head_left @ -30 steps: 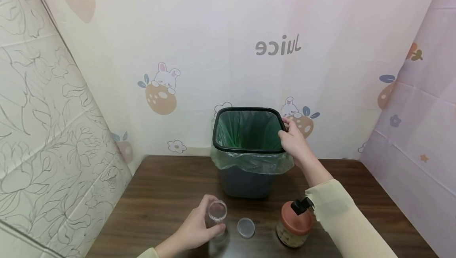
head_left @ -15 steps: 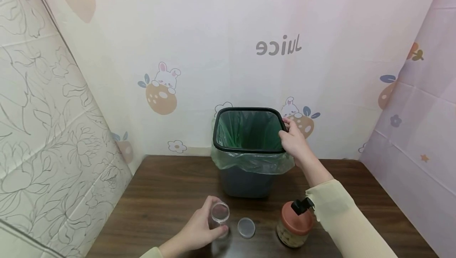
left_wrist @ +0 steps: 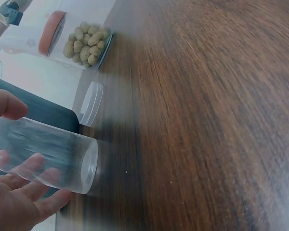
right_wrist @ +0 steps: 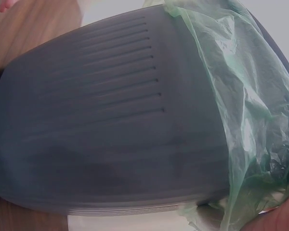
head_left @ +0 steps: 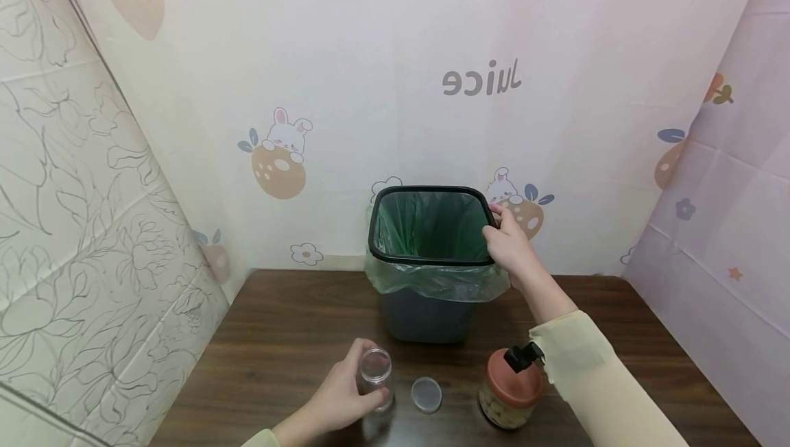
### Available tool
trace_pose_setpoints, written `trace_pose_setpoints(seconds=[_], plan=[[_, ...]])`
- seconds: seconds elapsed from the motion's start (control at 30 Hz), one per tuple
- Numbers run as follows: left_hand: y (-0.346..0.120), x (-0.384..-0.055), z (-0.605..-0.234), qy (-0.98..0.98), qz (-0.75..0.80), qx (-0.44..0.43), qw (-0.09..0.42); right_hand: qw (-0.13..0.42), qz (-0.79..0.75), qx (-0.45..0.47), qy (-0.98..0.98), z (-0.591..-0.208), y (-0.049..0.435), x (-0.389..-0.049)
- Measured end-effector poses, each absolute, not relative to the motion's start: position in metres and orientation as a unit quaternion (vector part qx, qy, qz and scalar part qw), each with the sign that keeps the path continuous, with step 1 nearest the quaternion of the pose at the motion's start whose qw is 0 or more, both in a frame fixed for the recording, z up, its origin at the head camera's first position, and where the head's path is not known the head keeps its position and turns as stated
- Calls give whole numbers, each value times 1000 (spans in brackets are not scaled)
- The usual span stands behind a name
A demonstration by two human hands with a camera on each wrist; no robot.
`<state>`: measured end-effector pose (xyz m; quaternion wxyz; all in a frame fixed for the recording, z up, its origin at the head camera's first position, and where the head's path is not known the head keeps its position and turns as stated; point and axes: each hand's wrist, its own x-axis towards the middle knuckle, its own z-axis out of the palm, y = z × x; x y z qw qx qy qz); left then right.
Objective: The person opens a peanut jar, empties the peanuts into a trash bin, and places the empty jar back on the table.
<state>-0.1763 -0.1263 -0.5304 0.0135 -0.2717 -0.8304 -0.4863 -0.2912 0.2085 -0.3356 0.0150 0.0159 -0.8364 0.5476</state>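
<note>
Clear jar (head_left: 376,377), lower centre: probably light, stiff, slippery; its sides suited gripping, and the left hand (head_left: 340,393) grasped it there. Lined bin (head_left: 426,317), centre: likely light; right hand (head_left: 509,241) gripped its rim (head_left: 432,261).

The bin (head_left: 426,317) is dark slate grey, with a black rim (head_left: 432,262) and a translucent green liner (head_left: 444,284). On the left, the clear jar (left_wrist: 62,149) is colourless; the lid (head_left: 426,395) to its right looks a hazy grey-white. Farther right, a terracotta cap (head_left: 512,377) tops tan peanuts (left_wrist: 89,44). The table (head_left: 296,323) shows dark brown wood grain. The right sleeve (head_left: 607,385) is pale cream-yellow. The far cloth (head_left: 370,56) is off-white, printed with tan fruit (head_left: 279,176), white rabbits (head_left: 285,135) and grey lettering (head_left: 481,79). Grey line-drawn flowers pattern the white left cloth (head_left: 74,227).
</note>
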Motion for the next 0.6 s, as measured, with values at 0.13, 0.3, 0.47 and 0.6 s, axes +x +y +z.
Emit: trace_pose_setpoints(seconds=[0.13, 0.3, 0.47, 0.6], plan=[[-127, -176, -532, -835, -483, -263, 15, 16, 546, 15, -838, -336, 208, -291], [-126, -177, -534, -840, -480, -254, 18, 18, 546, 15, -838, -335, 208, -290], [-126, -176, -534, -842, -478, -251, 19, 20, 545, 13, -838, -335, 208, -291], [-126, -176, -534, -843, -475, -251, 18, 20, 544, 14, -839, -336, 208, -292]])
